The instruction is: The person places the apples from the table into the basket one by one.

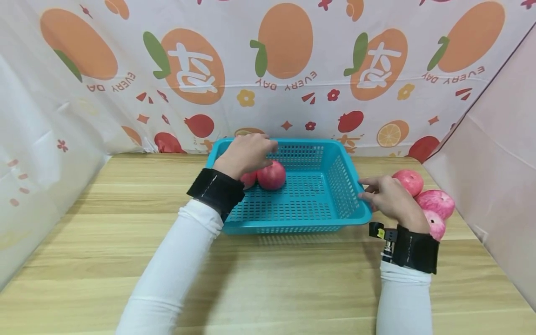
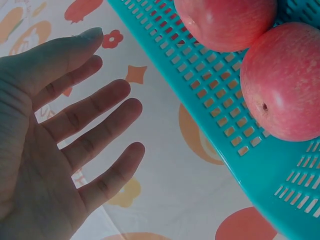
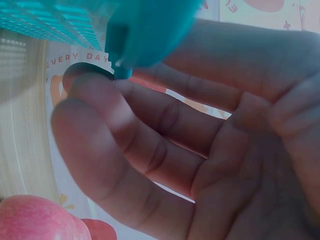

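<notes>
A turquoise plastic basket (image 1: 293, 223) with perforated walls stands on the wooden table. Two red apples, one in front (image 1: 271, 175) and one partly covered by my left hand, lie in its left part; the left wrist view has both apples (image 2: 285, 82) close up. My left hand (image 1: 247, 153) is over the basket's left end, its fingers spread and holding nothing (image 2: 75, 120). At the basket's right side my right hand (image 1: 391, 197) grips the rim, with curled fingers (image 3: 95, 145) under the rim edge (image 3: 150, 35) in the right wrist view.
Three apples sit together on the table (image 1: 293, 284) right of the basket: a rear one (image 1: 408, 181), a middle one (image 1: 436, 203) and a front one (image 1: 434, 225), partly behind my right wrist. A fruit-patterned cloth (image 1: 234, 60) hangs behind the basket.
</notes>
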A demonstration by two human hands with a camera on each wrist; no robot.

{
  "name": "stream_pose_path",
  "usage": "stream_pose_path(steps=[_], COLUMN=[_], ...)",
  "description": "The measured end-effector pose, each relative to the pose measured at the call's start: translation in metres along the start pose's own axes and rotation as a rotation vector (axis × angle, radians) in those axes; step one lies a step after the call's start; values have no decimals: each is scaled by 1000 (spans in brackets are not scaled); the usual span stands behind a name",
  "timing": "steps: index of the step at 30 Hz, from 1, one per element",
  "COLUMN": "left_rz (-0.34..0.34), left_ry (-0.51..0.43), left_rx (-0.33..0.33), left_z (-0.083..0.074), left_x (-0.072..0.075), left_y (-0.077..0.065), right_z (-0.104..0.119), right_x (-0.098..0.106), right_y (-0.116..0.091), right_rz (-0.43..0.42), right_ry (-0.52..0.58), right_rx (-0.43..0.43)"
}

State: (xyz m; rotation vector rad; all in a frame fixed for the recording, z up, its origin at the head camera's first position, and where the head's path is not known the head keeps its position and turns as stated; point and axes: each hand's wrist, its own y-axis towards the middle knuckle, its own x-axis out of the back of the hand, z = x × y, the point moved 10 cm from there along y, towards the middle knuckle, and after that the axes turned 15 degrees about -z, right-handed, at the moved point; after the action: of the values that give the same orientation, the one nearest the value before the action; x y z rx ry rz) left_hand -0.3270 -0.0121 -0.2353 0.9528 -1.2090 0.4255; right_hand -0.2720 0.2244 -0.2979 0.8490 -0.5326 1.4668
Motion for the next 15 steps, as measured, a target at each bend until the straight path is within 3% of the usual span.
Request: stream_pose_path(steps=[9, 15], left_rz=[-65, -62], left_ry=[-23, -33], left_rx=[32, 49], left_z=[11, 18], left_x=[12, 15], left_y=[-4, -11], right_z=[0, -1], right_x=[-1, -1], right_y=[0, -1], right_rz=[-4, -1], right_ry=[4, 3], right_rx=[3, -4])
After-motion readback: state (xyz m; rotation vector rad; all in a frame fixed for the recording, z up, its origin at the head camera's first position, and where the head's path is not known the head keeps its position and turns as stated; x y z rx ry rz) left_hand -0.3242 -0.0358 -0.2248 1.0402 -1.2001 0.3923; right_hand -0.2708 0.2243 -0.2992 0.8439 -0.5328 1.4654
